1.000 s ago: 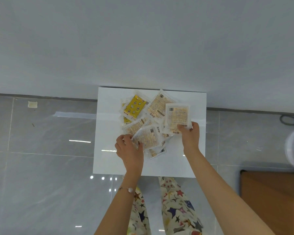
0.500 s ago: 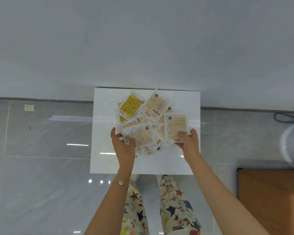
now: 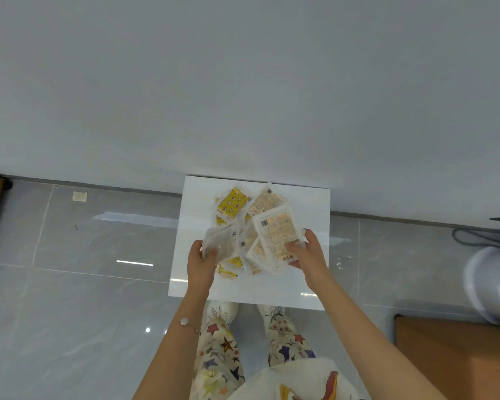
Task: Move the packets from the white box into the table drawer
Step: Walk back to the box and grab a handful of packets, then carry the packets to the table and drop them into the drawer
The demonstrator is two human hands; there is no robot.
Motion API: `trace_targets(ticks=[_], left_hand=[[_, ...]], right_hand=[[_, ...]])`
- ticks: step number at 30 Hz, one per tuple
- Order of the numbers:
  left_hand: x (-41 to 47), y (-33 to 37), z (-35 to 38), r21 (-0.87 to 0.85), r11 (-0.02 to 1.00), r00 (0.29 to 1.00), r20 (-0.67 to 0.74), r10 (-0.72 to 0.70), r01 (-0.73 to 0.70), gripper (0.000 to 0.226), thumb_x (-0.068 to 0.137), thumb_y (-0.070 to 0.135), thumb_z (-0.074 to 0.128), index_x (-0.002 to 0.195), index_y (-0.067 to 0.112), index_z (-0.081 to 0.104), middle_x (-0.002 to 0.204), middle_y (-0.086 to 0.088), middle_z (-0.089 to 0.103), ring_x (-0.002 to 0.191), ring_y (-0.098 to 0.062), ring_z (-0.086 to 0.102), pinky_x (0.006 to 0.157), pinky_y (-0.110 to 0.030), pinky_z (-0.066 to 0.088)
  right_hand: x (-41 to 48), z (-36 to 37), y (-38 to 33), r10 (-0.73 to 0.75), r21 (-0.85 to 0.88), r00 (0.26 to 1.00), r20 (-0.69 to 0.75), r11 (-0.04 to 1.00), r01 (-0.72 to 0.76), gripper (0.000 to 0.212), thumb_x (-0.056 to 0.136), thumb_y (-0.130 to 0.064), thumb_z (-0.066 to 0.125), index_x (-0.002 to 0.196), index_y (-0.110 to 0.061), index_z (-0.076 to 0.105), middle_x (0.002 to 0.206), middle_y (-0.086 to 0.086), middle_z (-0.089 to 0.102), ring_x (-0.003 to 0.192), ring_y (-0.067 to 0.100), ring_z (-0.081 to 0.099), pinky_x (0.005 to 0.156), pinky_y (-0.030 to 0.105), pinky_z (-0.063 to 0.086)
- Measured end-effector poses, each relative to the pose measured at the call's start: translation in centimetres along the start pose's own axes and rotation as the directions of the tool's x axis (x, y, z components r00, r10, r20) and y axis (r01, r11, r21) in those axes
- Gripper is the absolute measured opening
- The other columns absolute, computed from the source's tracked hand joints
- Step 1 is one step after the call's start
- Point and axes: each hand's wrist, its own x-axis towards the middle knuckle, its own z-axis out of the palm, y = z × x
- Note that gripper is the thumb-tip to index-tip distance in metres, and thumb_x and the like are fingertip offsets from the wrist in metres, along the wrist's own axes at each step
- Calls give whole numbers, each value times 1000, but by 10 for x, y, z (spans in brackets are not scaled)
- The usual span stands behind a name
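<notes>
We see a flat, glossy white surface [image 3: 244, 290], square and set against the wall. It is strewn with thin plastic packets [image 3: 267, 201] of clear, crinkly film with printed faces. One bright yellow packet [image 3: 233, 204] lies at the far side. The left hand [image 3: 200, 262] curls fingers and thumb round a blurred, crumpled clear packet [image 3: 221, 241] at the heap's left edge. The right hand [image 3: 308, 255] pinches a small stack of pale orange packets [image 3: 277, 230] over the pile, thumb on top and fingers beneath. Around lie shiny grey floor tiles [image 3: 84, 255].
</notes>
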Motion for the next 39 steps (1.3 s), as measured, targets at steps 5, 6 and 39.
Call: trace_targets(ticks=[5,6,39], left_hand=[[-46,44,-55,-182,982,992,-121,32,-54,25,92,7,57,116,10,52,106,-8,63,93,-22,67,67,-35,60],[-58,52,-67,-217,973,988,-149,42,-74,24,92,7,57,116,9,50,106,-7,62,92,-21,67,64,-32,60],[-300,-132,-665,-630,514,468,-777,-421,-583,44,92,9,61,125,24,35,119,-1,55,101,-19,64,66,-30,60]], right_hand=[[-48,21,-48,-52,-57,994,97,997,58,42,92,-6,59,128,-21,45,121,8,62,107,25,63,72,33,55],[-62,25,-57,-59,-68,992,114,995,67,43,92,-7,59,130,-21,44,122,8,62,107,24,63,72,33,55],[-428,674,19,61,-409,519,853,697,589,40,91,-9,61,126,-19,43,113,2,66,94,21,69,73,38,58]])
